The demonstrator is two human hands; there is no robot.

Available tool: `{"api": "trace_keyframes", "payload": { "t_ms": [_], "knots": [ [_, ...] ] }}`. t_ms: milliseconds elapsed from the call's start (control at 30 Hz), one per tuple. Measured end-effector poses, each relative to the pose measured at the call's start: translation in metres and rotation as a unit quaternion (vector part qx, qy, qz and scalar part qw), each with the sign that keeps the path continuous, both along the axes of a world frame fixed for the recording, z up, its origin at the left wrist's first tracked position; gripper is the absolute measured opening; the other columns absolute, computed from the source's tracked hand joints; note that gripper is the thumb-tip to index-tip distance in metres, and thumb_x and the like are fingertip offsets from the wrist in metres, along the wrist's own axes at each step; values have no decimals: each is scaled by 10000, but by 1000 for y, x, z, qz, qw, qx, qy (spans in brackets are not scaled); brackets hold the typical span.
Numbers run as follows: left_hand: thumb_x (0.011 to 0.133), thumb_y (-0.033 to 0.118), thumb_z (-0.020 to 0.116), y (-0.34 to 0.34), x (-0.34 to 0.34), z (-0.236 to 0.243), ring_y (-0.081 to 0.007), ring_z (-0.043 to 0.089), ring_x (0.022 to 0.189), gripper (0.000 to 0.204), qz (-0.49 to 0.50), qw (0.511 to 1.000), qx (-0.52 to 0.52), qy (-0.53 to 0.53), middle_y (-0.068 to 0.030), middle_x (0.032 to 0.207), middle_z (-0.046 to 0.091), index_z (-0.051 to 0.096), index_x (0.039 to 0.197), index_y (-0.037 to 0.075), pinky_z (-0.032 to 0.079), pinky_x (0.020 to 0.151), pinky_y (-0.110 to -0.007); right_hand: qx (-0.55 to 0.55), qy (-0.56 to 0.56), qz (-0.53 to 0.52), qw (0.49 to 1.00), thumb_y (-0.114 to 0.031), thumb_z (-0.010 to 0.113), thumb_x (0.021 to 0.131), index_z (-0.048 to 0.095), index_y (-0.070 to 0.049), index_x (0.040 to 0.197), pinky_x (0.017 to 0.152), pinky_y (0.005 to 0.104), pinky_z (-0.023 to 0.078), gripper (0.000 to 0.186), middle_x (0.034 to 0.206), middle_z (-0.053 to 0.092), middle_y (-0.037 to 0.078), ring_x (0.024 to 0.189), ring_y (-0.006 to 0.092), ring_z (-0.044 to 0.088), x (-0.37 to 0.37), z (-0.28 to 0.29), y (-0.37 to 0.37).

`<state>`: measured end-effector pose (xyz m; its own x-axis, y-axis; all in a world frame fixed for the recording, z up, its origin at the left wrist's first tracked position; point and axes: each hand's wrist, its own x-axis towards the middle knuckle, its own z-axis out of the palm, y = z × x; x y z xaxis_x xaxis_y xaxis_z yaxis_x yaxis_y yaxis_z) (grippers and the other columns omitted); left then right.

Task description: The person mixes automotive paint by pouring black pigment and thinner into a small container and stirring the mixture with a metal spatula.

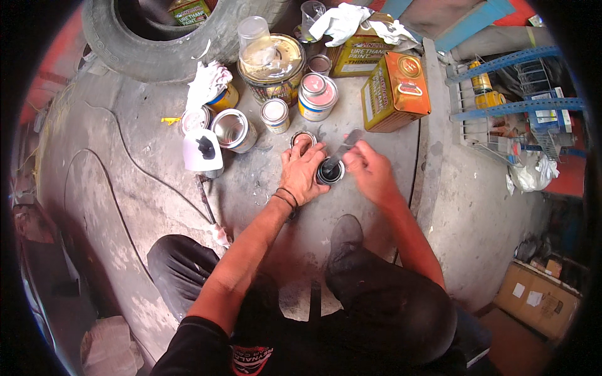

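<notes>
Our black shirt (pixel 188 351) fills the lower edge, with our dark trousers (pixel 392 301) spread to both sides and one shoe (pixel 346 233) planted on the stained grey floor (pixel 251 172). Beyond our knees, near the middle of the view, stands a small open can (pixel 330 177) with something dark inside. Our left hand (pixel 301 170) curves round the left side of it, thumb at the near edge and fingers at the far edge, holding it between them; dark bands (pixel 287 196) circle the wrist. Those fingers also partly cover a round pinkish-brown piece (pixel 303 139) just beyond. Our right hand (pixel 371 169) is closed, its thumb and fingers pinching a flat dark spatula (pixel 345 148) that slants down into the can; both hand and spatula are blurred.

Farther out, we see a white-lidded can (pixel 274 114), a pink-topped can (pixel 318 100) and, to the left, a silver-topped can (pixel 235 130). Beside that lies a white sheet (pixel 202 160) with a black smear. Behind them, a clear plastic cup (pixel 254 37) stands on a large can (pixel 276 84). An orange-topped rectangular tin (pixel 395 94) stands to our right, and a tyre (pixel 169 59) lies at the far left.
</notes>
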<state>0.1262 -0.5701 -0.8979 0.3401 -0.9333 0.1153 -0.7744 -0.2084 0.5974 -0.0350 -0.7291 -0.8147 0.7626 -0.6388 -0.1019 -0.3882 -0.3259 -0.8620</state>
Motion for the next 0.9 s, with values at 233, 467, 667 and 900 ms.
{"api": "trace_keyframes", "payload": {
  "t_ms": [233, 467, 667, 900],
  "knots": [
    [633, 350, 962, 15, -26, 52, -451, 488, 1500, 902, 65, 992, -51, 95, -220, 1449, 653, 613, 1422, 89, 309, 1228, -583, -124, -66, -334, 932, -387, 917, 960, 458, 30, 1589, 1097, 453, 544, 883, 1540, 607, 221, 1252, 300, 692, -19, -30, -59],
    [627, 337, 1042, 72, -2, 173, -396, 549, 1425, 1000, 119, 980, -113, 112, -249, 1495, 580, 549, 1438, 23, 402, 1223, -504, -126, -187, -383, 896, -258, 1038, 788, 296, 63, 1674, 1272, 485, 422, 1199, 1612, 526, 284, 1483, 381, 562, 40, -28, -111],
    [716, 177, 1030, 111, 35, 188, -237, 668, 1275, 959, 173, 959, -144, 174, -146, 1364, 686, 452, 1466, 21, 503, 1161, -426, -173, -97, -282, 939, -244, 1026, 793, 382, 56, 1630, 1244, 450, 443, 1098, 1565, 583, 224, 1455, 333, 584, 8, 27, -89],
    [725, 235, 1016, 92, 52, 206, -243, 739, 1111, 842, 245, 926, -182, 222, -154, 1188, 753, 544, 1384, 4, 580, 1026, -395, -255, -30, -28, 966, -220, 999, 720, 475, 20, 1564, 1203, 437, 467, 1022, 1446, 653, 193, 1377, 329, 622, -21, 185, -31]
  ]
}}
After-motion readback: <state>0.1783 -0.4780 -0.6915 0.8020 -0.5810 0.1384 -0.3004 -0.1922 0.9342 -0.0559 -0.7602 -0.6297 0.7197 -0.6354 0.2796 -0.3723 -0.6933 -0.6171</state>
